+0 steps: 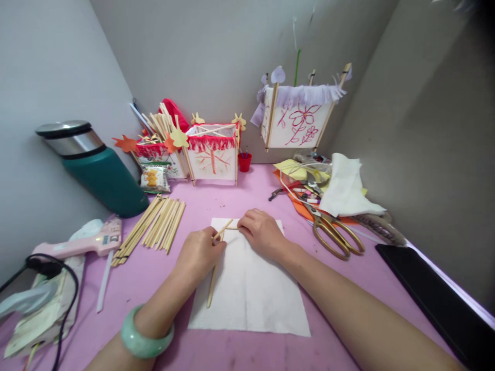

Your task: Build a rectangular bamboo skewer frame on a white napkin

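Observation:
A white sheet of paper (pixel 251 293) lies on the pink table (pixel 216 198) in front of me. My left hand (pixel 199 252) grips a wooden stick (pixel 212 288) that runs down the sheet's left edge. My right hand (pixel 261 232) presses on the sheet's top edge, where a second stick seems to lie under its fingers. The two hands almost touch at the sheet's upper left corner. A green bangle (pixel 145 337) circles my left wrist.
A pile of wooden sticks (pixel 154 226) and a pink glue gun (pixel 83 243) lie left. A teal flask (pixel 98 172) leans on the wall. Gold scissors (pixel 334 234), paper scraps (pixel 344 190) and a black slab (pixel 436 304) sit right. Paper lanterns (pixel 212 152) (pixel 297 121) stand behind.

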### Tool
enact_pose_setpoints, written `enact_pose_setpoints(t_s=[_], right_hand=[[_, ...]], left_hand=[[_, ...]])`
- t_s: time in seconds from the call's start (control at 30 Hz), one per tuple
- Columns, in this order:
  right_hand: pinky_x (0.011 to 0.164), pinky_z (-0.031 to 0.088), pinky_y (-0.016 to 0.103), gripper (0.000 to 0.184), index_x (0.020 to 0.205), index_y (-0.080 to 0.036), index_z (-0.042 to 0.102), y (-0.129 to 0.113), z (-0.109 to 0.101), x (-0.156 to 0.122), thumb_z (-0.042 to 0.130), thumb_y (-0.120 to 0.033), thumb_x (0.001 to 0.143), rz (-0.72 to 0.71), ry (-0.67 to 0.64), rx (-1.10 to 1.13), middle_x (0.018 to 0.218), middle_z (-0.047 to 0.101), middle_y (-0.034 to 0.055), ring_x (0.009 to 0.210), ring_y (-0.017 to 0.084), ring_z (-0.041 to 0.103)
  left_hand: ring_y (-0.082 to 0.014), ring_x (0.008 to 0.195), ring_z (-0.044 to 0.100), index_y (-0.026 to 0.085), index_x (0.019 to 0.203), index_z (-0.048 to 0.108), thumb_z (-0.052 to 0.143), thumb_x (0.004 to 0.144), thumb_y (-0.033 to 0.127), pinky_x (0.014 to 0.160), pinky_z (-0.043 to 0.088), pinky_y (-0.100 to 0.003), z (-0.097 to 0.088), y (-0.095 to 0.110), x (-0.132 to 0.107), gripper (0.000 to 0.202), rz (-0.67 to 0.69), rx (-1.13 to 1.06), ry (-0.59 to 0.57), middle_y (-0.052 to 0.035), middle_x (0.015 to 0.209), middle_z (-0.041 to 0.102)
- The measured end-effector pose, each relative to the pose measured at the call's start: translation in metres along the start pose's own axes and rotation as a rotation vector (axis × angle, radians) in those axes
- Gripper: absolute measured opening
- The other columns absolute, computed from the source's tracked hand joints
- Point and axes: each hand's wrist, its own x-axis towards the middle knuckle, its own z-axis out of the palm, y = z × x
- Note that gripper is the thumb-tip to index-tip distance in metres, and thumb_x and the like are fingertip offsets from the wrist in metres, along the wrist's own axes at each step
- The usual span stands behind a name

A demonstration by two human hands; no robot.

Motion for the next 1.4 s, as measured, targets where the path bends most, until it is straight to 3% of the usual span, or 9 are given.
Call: enact_pose_setpoints(t_s=[0.37, 0.63, 1.4], right_hand=[[0.072, 0.034, 0.028, 0.012, 0.081, -0.018, 0.063, -0.0004, -0.0016, -0.0016, 0.054, -0.020, 0.087, 0.000, 0.000, -0.030, 0.081, 0.059, 0.0033, 0.081, 0.016, 0.049], [0.074, 0.035, 0.029, 0.011, 0.082, -0.018, 0.063, -0.0008, 0.0005, -0.0009, 0.053, -0.016, 0.086, -0.004, 0.014, 0.018, 0.081, 0.059, 0.0039, 0.082, 0.016, 0.049], [0.073, 0.034, 0.029, 0.012, 0.081, -0.018, 0.062, -0.0063, -0.0006, -0.0005, 0.053, -0.018, 0.087, 0.002, 0.024, -0.030, 0.080, 0.059, 0.0036, 0.081, 0.016, 0.049]], left_hand=[[-0.0182, 0.063, 0.058, 0.021, 0.073, 0.060, 0.053, 0.074, 0.035, 0.058, 0.033, -0.026, -0.0054, 0.0048, -0.0031, 0.016, -0.004, 0.030, -0.031, -0.0021, 0.061, 0.063], [-0.0173, 0.067, 0.059, 0.020, 0.072, 0.061, 0.050, 0.074, 0.025, 0.060, 0.035, -0.026, -0.0005, -0.0005, -0.0038, 0.012, 0.008, 0.070, -0.024, -0.0046, 0.070, 0.067], [-0.0229, 0.074, 0.063, 0.018, 0.075, 0.064, 0.047, 0.075, 0.024, 0.061, 0.036, -0.030, -0.0065, 0.0055, -0.0070, 0.018, -0.053, 0.209, -0.033, -0.0093, 0.074, 0.069]])
